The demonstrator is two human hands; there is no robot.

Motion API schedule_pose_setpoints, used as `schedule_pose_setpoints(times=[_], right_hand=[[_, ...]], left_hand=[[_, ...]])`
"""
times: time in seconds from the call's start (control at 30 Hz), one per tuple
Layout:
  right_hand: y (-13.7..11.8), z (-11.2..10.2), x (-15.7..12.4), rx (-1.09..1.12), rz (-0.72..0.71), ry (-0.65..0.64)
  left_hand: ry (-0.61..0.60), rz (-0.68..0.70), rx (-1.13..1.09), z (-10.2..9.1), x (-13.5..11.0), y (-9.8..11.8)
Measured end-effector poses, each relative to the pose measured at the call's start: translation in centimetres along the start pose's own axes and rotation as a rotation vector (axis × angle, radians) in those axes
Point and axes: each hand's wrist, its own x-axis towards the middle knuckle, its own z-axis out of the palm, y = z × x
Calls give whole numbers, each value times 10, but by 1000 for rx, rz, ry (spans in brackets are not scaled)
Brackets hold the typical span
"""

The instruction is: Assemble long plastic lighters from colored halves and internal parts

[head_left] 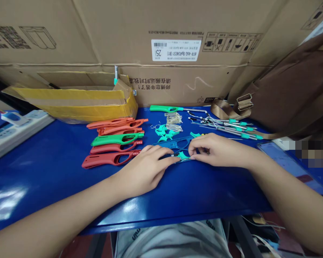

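Note:
My left hand is closed in a pinch over the blue table, with a small black and white part partly showing at its fingertips. Facing it, my right hand pinches the right end of a small teal trigger piece. Thin wires run just below that piece. Directly behind the fingers lies a blue lighter casing, partly covered by the hands. More teal trigger pieces sit loose beyond it, beside bundles of small clear parts.
Red lighter casings and a green casing lie at left. Metal lighter tubes with wires are at right, near a phone and brown bag. Behind stand a yellow-taped box and a green lighter. A power strip is far left.

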Motion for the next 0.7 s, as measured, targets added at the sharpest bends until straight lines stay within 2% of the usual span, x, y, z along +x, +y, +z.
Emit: schedule_pose_setpoints(times=[0.27,0.7], right_hand=[[1,5,1,-101,-40,40],[-1,11,3,-64,-77,12]], left_hand=[[-30,-10,41,-5,1,1],[-54,-33,95,-6,0,2]])
